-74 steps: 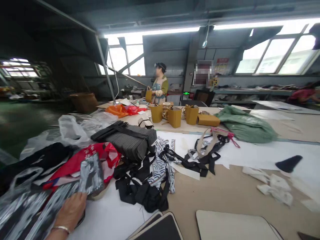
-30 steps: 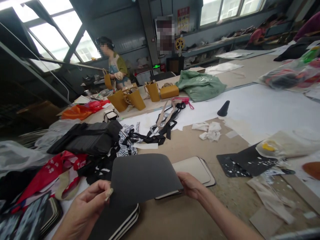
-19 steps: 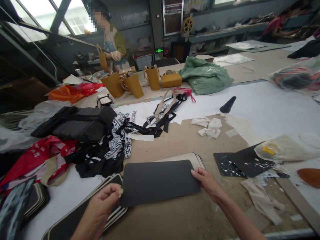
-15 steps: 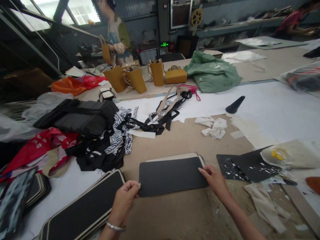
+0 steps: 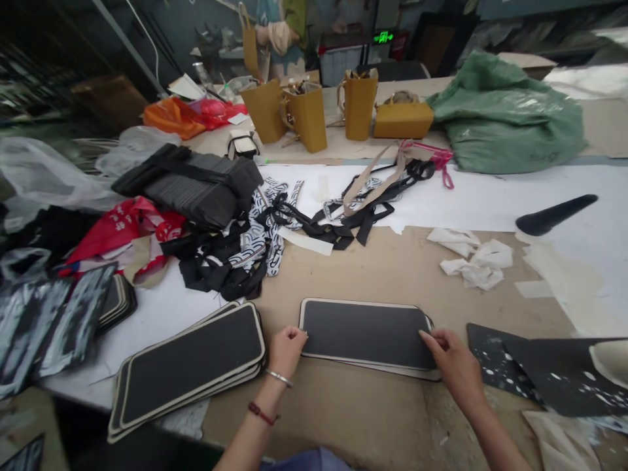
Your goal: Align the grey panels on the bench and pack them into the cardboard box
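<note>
Left grip: thumb and fingertips pinching the black panel at its near left corner. Right grip: pinching the same panel at its right edge, thumb on top. Clock centred on that panel, 12 pointing away from you.

Black panel lies flat on a light-edged backing piece, on the worktop right in front of you. Pale border shows along the far side, left end and near side; at the right end your hand hides part of it. At least one more light edge pokes out beneath, at 4 o'clock.

Progress, judged: panel set down, placement looks nearly done; neither hand has let go yet. Between 8 and 9, a fanned stack: top piece already shows a black face inside a pale border. Lower layers mostly covered, so can't tell how many match. At 9, farther out, the wrapped bundle; contents unclear, so what remains can't be counted.

Around: strap tangle at 10, crumpled cloth at 2, spattered sheets at 3.
</note>
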Motion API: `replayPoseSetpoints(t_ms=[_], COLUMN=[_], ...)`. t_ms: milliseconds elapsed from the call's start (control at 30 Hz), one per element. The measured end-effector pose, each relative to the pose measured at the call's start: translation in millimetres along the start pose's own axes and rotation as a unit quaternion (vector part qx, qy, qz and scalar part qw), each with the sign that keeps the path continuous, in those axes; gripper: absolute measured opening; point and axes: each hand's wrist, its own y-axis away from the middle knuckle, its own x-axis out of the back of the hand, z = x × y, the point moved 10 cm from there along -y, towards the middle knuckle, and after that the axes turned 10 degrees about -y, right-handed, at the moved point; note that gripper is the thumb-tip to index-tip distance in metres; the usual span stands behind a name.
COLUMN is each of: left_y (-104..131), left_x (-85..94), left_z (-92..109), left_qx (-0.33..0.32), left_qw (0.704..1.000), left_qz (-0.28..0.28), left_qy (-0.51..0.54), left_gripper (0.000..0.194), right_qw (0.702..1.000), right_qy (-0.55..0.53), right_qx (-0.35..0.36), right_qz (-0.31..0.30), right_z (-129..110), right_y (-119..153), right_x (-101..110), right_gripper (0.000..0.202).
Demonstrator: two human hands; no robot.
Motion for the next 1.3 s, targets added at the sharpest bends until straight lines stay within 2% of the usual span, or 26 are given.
replayPoseSetpoints(t_ms=[300, 600, 867, 1300], left_y=[-2, -3, -9, -12], left_x=[-2.0, -0.5, -5.6, -6.6], left_z=[-4, -10, -16, -18], left_qx=[0.009, 0.004, 0.0, -0.008], left_qw=[1.0, 0.999, 0.998, 0.996], left_qz=[0.011, 0.006, -0.009, -0.012], left_qy=[-0.019, -0.044, -0.058, -0.094], left_gripper=[0.012, 0.018, 0.025, 0.022], right_qw=[0.998, 0.993, 0.994, 0.993], right_qy=[0.057, 0.105, 0.091, 0.112], right_qx=[0.013, 0.052, 0.038, 0.02], right_qz=[-0.021, -0.03, -0.035, -0.034], right_z=[0, -9, -9, -9], right_y=[0, 2, 0, 1], right_x=[-10, -17, -17, -17], right_gripper=[0.043, 0.033, 0.023, 0.02])
